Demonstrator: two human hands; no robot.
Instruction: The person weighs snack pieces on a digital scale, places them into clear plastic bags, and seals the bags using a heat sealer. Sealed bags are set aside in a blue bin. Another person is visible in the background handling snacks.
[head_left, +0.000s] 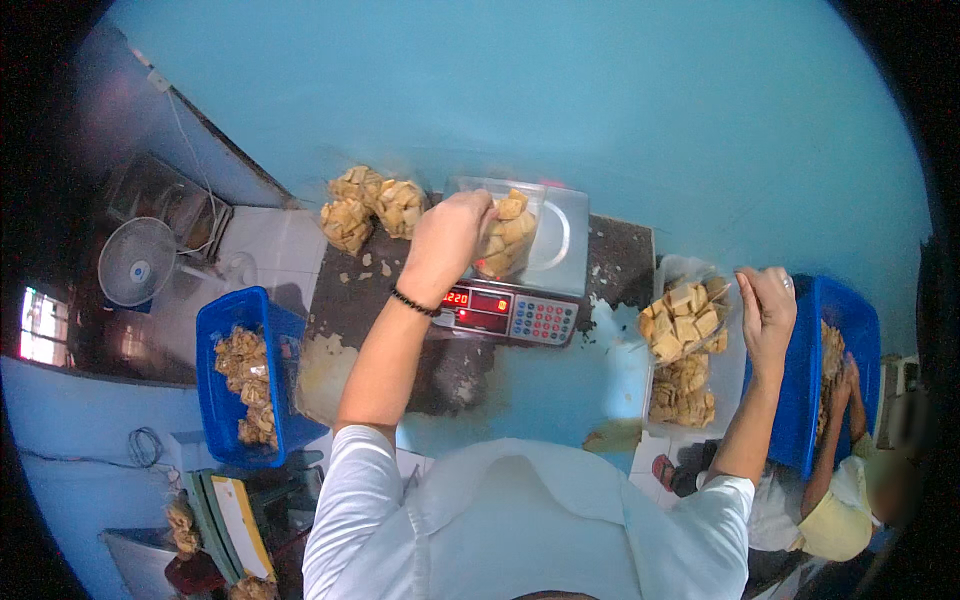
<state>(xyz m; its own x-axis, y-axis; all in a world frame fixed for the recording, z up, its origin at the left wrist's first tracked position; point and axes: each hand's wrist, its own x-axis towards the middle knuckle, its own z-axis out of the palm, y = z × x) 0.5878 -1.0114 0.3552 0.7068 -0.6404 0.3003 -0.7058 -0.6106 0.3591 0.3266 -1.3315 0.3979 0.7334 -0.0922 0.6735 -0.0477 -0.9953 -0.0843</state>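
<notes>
My left hand (454, 232) pinches the left edge of a clear plastic bag (511, 232) of pale yellow, blocky snack pieces. That bag is over the metal pan (566, 244) of a digital price scale, whose red display (480, 306) is lit and partly hidden by my wrist. On the right, my right hand (769, 311) grips the top of another clear bag (684, 319) filled with similar pieces. It hangs tilted over a translucent plastic container (727, 409), where more bagged pieces (681, 394) lie.
Several filled bags (367, 206) stand at the table's (360, 292) back left. A blue bin (277, 375) of bagged pieces is at left, near a white fan (139, 262). At right, a co-worker's hands (844, 382) reach into another blue bin (795, 360). A blue wall (600, 90) rises behind.
</notes>
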